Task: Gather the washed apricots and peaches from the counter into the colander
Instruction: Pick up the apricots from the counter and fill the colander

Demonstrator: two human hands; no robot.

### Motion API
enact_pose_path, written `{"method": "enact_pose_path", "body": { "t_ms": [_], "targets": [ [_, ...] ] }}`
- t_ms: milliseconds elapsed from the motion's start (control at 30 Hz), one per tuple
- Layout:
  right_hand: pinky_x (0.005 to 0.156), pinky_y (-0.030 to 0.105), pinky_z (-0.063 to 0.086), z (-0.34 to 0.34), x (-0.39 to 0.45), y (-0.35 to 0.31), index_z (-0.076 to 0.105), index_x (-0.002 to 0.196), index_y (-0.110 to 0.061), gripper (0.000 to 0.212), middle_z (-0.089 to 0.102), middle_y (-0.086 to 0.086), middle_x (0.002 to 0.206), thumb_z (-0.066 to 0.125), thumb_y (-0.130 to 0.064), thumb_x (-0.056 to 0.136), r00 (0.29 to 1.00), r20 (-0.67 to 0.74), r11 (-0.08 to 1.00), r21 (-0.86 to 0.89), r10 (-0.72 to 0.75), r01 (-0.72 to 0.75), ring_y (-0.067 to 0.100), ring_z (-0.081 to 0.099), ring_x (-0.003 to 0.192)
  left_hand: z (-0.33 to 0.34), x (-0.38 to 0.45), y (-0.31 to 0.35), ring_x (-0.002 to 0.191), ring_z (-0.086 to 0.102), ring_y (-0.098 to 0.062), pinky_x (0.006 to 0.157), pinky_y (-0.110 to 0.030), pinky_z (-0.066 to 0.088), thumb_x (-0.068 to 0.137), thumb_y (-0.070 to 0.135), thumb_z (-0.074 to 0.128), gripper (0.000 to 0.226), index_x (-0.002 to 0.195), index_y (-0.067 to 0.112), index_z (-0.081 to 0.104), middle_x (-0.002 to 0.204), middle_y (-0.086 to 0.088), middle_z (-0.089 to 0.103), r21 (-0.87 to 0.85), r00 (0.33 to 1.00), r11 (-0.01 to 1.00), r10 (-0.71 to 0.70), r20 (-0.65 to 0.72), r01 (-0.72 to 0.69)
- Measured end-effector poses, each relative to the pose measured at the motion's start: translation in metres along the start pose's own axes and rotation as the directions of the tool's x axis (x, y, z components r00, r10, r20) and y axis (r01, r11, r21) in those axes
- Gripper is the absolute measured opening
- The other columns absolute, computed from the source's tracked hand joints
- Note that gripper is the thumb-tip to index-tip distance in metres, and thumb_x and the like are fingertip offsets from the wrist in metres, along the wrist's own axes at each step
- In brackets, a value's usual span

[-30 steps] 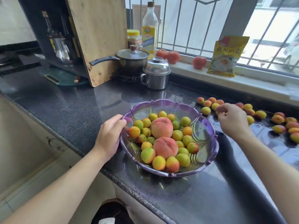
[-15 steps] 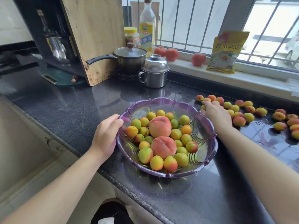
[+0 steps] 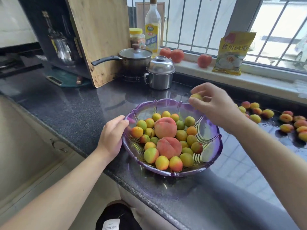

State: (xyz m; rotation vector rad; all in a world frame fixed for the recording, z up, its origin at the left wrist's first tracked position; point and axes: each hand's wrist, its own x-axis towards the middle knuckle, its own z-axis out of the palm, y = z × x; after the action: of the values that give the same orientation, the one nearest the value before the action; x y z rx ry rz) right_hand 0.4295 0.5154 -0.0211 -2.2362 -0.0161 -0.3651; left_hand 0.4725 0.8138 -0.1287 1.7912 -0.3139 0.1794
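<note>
Purple and see-through, the colander [image 3: 214, 143] sits on the dark speckled counter [image 3: 69, 107] near its front edge, holding two peaches [image 3: 165, 127] among many small apricots [image 3: 150, 155]. The left hand [image 3: 113, 136] rests against the colander's left rim, fingers curled over the edge and gripping it. The right hand [image 3: 216, 105] hovers above the far right rim, its fingertips pinching a single apricot [image 3: 196, 96] held clear of the fruit below. More loose apricots [image 3: 267, 113] lie scattered on the wet counter to the right, well apart from the colander. Behind the colander stand a lidded steel pot [image 3: 160, 73] and a saucepan [image 3: 135, 59] with a glass lid, beside a wooden cutting board [image 3: 99, 39] leaning upright. Three tomatoes [image 3: 177, 55] and a yellow packet [image 3: 232, 53] sit on the window sill.
</note>
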Motion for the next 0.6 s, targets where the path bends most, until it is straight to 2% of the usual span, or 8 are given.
{"method": "enact_pose_path", "body": {
  "t_ms": [100,167,233,300,367,467,500,600],
  "targets": [
    [0.07,0.017,0.051,0.025,-0.015,-0.043,0.07,0.115,-0.028,0.02,0.067,-0.026,0.082,0.069,-0.027,0.094,0.94,0.309,0.989,0.023,-0.143,0.143,0.0,0.066,0.074,0.0,-0.001,0.002,0.083,0.066,-0.02,0.078,-0.04,0.049,0.089,0.047,0.045,0.04,0.083,0.02,0.076,0.079,0.003,0.073,0.005,1.0,1.0,-0.01,-0.011,0.01],
    [0.063,0.01,0.044,0.042,-0.019,-0.057,0.071,0.115,-0.027,0.021,0.06,-0.037,0.076,0.069,-0.025,0.095,0.876,0.453,0.983,0.01,-0.166,0.181,-0.006,0.059,0.066,0.001,-0.002,0.005,0.077,0.061,-0.012,0.075,-0.035,0.045,0.088,0.046,0.046,0.035,0.076,0.027,0.073,0.075,0.007,0.07,0.012,1.0,1.0,-0.008,-0.015,0.008],
    [0.066,0.01,0.043,0.056,-0.021,-0.064,0.069,0.118,-0.033,0.027,0.062,-0.028,0.094,0.071,-0.026,0.092,0.828,0.531,0.975,-0.017,-0.181,0.223,-0.004,0.059,0.073,0.001,-0.002,0.006,0.074,0.059,-0.012,0.073,-0.038,0.044,0.088,0.047,0.046,0.034,0.072,0.032,0.072,0.072,0.009,0.068,0.013,1.0,1.0,-0.008,-0.01,0.008],
    [0.071,0.008,0.04,0.069,-0.021,-0.063,0.067,0.117,-0.039,0.031,0.055,-0.018,0.104,0.072,-0.024,0.09,0.799,0.567,0.941,-0.115,-0.201,0.318,-0.005,0.056,0.081,0.001,-0.002,0.007,0.07,0.056,-0.012,0.072,-0.04,0.042,0.088,0.044,0.047,0.031,0.068,0.037,0.07,0.068,0.011,0.065,0.0,1.0,1.0,-0.022,-0.012,0.022],
    [0.076,0.01,0.038,0.078,-0.024,-0.063,0.064,0.122,-0.039,0.035,0.051,-0.015,0.102,0.071,-0.026,0.09,0.784,0.585,0.889,-0.22,-0.21,0.403,-0.003,0.052,0.087,0.002,-0.002,0.01,0.068,0.054,-0.011,0.07,-0.04,0.041,0.087,0.044,0.048,0.03,0.066,0.038,0.069,0.065,0.011,0.063,-0.017,0.999,0.999,-0.032,-0.01,0.031],
    [0.085,0.034,0.05,0.09,-0.031,-0.065,0.06,0.124,-0.033,0.034,0.056,-0.013,0.103,0.068,-0.035,0.091,0.787,0.566,0.819,-0.314,-0.246,0.481,0.011,0.054,0.096,0.004,-0.003,0.012,0.064,0.05,-0.009,0.069,-0.04,0.037,0.092,0.034,0.048,0.036,0.061,0.039,0.065,0.06,0.014,0.058,-0.009,1.0,1.0,-0.029,-0.005,0.029],
    [0.086,0.038,0.051,0.094,-0.033,-0.065,0.06,0.123,-0.031,0.033,0.057,-0.011,0.105,0.067,-0.036,0.091,0.787,0.559,0.8,-0.332,-0.26,0.5,0.013,0.054,0.098,0.004,-0.003,0.011,0.064,0.05,-0.011,0.069,-0.04,0.037,0.092,0.033,0.048,0.036,0.061,0.039,0.065,0.06,0.013,0.058,-0.009,1.0,1.0,-0.03,-0.006,0.03],
    [0.083,0.039,0.05,0.1,-0.036,-0.064,0.064,0.119,-0.034,0.029,0.053,-0.009,0.107,0.069,-0.04,0.091,0.793,0.54,0.789,-0.339,-0.282,0.512,0.014,0.054,0.096,0.002,-0.003,0.009,0.068,0.053,-0.016,0.07,-0.041,0.041,0.089,0.043,0.049,0.031,0.064,0.037,0.066,0.064,0.01,0.061,-0.015,1.0,0.999,-0.029,-0.005,0.029]
  ]
}}
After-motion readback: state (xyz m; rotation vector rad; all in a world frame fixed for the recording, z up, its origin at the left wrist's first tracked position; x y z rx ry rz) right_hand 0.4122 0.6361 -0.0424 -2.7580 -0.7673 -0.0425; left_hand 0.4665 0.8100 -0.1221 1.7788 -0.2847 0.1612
